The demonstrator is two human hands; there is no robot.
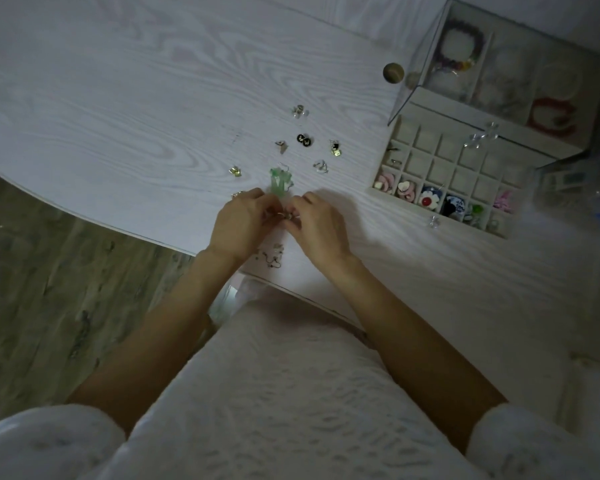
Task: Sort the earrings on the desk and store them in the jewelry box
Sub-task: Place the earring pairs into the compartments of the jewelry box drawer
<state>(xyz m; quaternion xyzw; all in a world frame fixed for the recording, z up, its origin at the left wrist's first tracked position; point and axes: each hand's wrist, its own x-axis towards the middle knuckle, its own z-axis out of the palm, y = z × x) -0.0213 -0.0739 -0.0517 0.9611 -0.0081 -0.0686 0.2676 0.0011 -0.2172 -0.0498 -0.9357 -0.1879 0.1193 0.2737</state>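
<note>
- White textured garment (291,393) of the seated person fills the near view; bare forearms reach out over the white wood-grain table (118,98).
- Left hand (238,223) and right hand (321,225) meet at the table's near edge; fingers of both pressed together, pinching one small metallic earring (286,215) between them. Too small to tell its shape.
- Loose earrings lie well apart beyond the hands: pale green dangling pair (279,180) just past the fingertips, black round studs (303,139), gold square piece (235,171), gold-and-black drop (335,148), clear silver one (321,165), another clear one (299,110).
- Thin wire-hook earrings (272,256) lie between the wrists.
- White gridded jewelry box tray (426,157) sits to the right; near row holds flower-shaped pieces, most cells bare. Clear lidded upper section (499,64) holds bracelets.
- Handling judgement: earrings light, tiny, slippery, hooks bend easily; pinch by the body or hook base, match pairs, drop into one cell.
</note>
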